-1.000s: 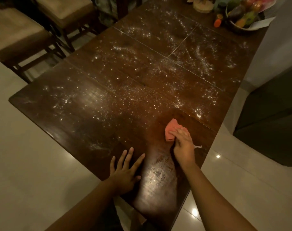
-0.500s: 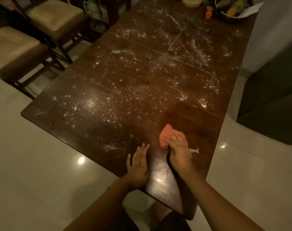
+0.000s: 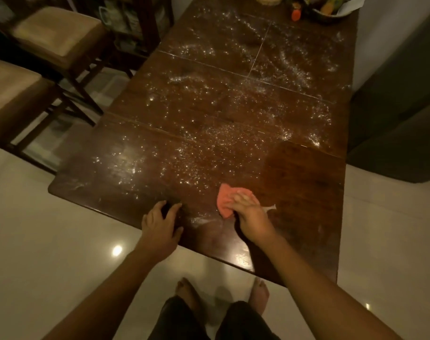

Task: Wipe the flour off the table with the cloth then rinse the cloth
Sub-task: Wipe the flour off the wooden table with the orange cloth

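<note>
1. Pale glossy floor tiles [image 3: 37, 241] are filling the lower frame, mirroring a bright light spot [image 3: 117, 250].
2. A tan-cushioned chair [image 3: 54, 35] is standing at upper left, a second chair [image 3: 10, 94] below it.
3. A dark cabinet [image 3: 400, 119] is occupying the right edge, beneath a pale wall [image 3: 380, 33].

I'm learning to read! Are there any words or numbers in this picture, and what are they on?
None can be read.
White paper by the bowl: no writing visible.
Orange bottle: too small and blurred to tell.
Shelf packets: too blurred.
Pink cloth: plain.
</note>
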